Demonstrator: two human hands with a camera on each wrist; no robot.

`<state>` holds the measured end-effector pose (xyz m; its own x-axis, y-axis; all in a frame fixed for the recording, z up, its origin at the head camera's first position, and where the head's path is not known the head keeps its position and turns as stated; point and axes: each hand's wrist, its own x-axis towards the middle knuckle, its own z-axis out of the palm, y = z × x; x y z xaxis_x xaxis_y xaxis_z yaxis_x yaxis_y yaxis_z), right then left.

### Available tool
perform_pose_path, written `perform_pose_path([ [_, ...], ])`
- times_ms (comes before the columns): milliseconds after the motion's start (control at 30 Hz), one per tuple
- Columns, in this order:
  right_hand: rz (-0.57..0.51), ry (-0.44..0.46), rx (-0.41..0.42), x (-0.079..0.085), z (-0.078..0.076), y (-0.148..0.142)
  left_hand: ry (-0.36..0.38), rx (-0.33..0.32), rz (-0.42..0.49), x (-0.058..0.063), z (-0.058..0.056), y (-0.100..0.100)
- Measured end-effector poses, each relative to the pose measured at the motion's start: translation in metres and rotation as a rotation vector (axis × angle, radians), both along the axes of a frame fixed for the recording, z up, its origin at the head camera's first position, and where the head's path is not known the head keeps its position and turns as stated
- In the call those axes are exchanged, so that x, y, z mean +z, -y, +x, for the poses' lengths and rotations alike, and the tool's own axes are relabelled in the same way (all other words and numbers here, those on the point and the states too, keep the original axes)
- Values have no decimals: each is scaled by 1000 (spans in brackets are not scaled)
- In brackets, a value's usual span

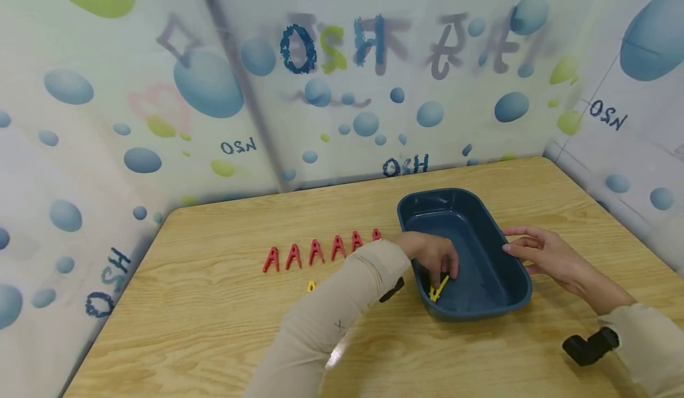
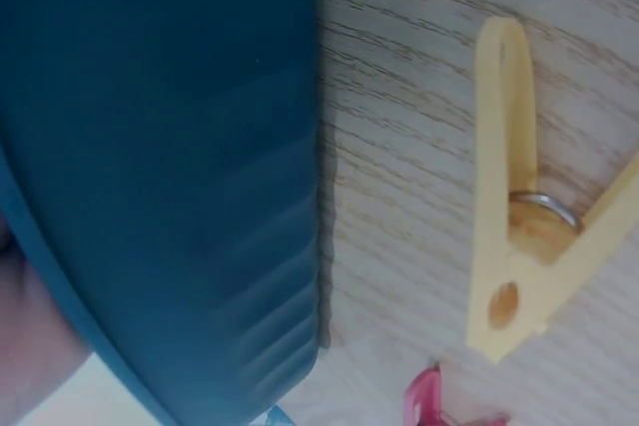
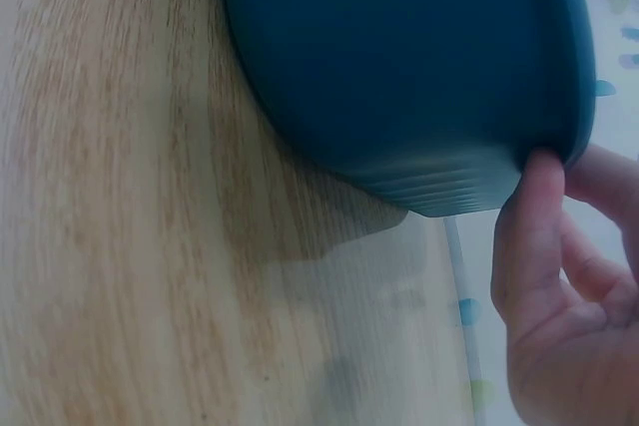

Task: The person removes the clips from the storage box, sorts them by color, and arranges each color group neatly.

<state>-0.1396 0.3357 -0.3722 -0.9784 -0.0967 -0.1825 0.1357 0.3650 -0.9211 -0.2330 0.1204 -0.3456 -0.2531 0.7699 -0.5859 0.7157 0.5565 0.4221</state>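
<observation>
A dark blue plastic basin stands on the wooden table. Reaching over its near-left side, my left hand pinches a yellow clothespin low inside the basin. In the left wrist view most of that hand is hidden behind the basin's wall. My right hand grips the basin's right rim, and the right wrist view shows its thumb against the outside, under the rim. Another yellow clothespin lies on the table beside the basin, partly cut off by the frame.
Several red clothespins lie in a row left of the basin. A yellow clothespin shows partly behind the left sleeve. Behind the table hangs a patterned cloth wall.
</observation>
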Motion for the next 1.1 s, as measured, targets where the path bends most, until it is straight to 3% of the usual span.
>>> perform_pose_path([
  [367,1,3,1,0,0,0,-44,27,34,-2,1,1],
  [633,-9,-2,2,0,1,1,-36,24,28,-2,3,2],
  [1000,-7,3,-10,-1,1,1,-66,38,104,-8,4,0],
  [1100,-8,3,-9,-1,0,1,-40,23,121,-6,3,1],
])
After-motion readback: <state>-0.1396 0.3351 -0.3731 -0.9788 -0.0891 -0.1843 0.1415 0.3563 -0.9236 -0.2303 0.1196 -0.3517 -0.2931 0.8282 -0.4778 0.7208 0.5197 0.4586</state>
